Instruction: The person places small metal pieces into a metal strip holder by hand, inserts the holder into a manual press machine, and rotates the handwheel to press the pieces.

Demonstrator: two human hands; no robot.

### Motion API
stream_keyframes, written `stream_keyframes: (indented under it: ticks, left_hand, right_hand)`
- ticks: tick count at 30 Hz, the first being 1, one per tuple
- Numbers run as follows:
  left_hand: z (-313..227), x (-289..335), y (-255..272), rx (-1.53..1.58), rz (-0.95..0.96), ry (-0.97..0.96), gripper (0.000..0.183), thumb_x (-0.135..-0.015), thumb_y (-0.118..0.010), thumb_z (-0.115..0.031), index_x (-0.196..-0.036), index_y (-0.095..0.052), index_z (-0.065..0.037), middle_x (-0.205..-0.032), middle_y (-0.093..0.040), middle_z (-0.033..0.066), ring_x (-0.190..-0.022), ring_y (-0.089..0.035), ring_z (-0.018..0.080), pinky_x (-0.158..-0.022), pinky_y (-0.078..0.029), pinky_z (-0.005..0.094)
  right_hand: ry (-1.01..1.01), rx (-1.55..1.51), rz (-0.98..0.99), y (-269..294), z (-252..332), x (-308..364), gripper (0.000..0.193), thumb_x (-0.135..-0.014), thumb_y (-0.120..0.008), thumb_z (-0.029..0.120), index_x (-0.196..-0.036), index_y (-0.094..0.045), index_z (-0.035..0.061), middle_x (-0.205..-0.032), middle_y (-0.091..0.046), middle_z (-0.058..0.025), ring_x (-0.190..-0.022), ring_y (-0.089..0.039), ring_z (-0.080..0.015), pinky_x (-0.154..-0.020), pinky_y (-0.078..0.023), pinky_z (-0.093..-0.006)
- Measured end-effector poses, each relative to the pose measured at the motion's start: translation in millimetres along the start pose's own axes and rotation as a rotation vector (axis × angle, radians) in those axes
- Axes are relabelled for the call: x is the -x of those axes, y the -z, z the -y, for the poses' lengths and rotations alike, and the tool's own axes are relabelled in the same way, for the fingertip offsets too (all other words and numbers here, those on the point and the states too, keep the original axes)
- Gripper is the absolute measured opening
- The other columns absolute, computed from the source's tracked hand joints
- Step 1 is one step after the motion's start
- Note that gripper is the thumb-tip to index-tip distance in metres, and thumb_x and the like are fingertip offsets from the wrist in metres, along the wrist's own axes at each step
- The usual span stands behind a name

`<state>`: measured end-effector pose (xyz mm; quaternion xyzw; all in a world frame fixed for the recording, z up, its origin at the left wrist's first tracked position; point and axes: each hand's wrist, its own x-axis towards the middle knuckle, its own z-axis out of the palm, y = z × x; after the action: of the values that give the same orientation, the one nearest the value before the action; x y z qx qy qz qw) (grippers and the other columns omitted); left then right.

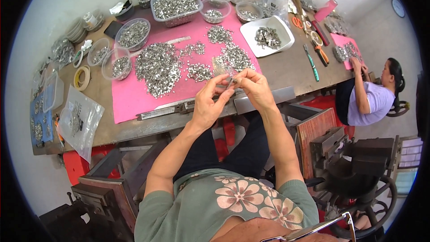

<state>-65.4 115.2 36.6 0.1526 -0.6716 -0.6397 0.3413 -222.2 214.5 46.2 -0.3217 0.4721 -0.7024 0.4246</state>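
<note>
My left hand (pixel 209 102) and my right hand (pixel 254 88) meet just above the near edge of the pink mat (pixel 130 103). Fingertips of both are pinched together around a small, thin metal piece (pixel 230 82), whose exact shape is too small to make out. Right behind them lies a heap of small silvery metal parts (pixel 236 56), with a mesh-like strip (pixel 219 65) at its left side. Farther left on the mat spreads a larger pile of the same silvery parts (pixel 157 68), and a smaller pile (pixel 199 72) sits between.
Clear tubs of metal parts (pixel 177 6) line the back, and a white tray (pixel 280 47) holds more. Pliers (pixel 320 55) and scissors (pixel 316 37) lie to the right. A plastic bag (pixel 77 118) overhangs the left edge. A co-worker (pixel 368 97) sits at the right.
</note>
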Motion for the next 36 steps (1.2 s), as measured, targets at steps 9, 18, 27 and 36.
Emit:
stream_keyframes:
  ticks: [9,18,27,36]
  left_hand:
    - [16.8,0.3,5.5,-0.041,-0.007,0.038,0.022,-0.096,-0.068,-0.009,-0.116,-0.072,-0.003,-0.088,-0.062,0.0034,-0.073,-0.058,0.0094,-0.065,-0.048,0.0252]
    - [17.4,2.4,11.1,-0.144,0.009,0.018,0.021,-0.099,-0.066,-0.009,-0.117,-0.072,-0.002,-0.090,-0.054,-0.0017,-0.074,-0.050,0.0042,-0.063,-0.042,0.0212]
    - [14.6,1.7,13.0,-0.182,0.048,0.028,0.021,-0.098,-0.065,-0.008,-0.117,-0.071,-0.002,-0.090,-0.053,-0.0025,-0.074,-0.048,0.0042,-0.064,-0.041,0.0208]
    - [21.0,16.3,-0.2,0.077,0.055,0.089,0.036,-0.100,-0.062,-0.004,-0.135,-0.056,0.000,-0.105,-0.064,0.0046,-0.092,-0.062,0.0085,-0.083,-0.051,0.0228]
  right_hand:
    - [-0.055,-0.049,-0.077,6.0,-11.8,7.9,0.010,-0.098,-0.063,0.007,-0.095,-0.065,-0.0020,-0.092,-0.072,-0.0142,-0.082,-0.071,-0.0211,-0.081,-0.056,-0.0336]
    - [-0.075,-0.051,-0.084,7.4,-22.5,12.4,0.009,-0.097,-0.062,0.006,-0.095,-0.065,-0.0020,-0.093,-0.072,-0.0150,-0.082,-0.072,-0.0216,-0.081,-0.056,-0.0334]
    - [-0.071,-0.025,-0.104,6.6,-20.7,14.5,0.010,-0.098,-0.061,0.007,-0.093,-0.063,-0.0016,-0.092,-0.071,-0.0147,-0.082,-0.071,-0.0220,-0.082,-0.056,-0.0344]
    - [0.322,0.065,-0.483,77.7,49.4,-58.7,0.010,-0.095,-0.065,0.009,-0.096,-0.065,-0.0008,-0.093,-0.071,-0.0130,-0.084,-0.072,-0.0215,-0.086,-0.057,-0.0366]
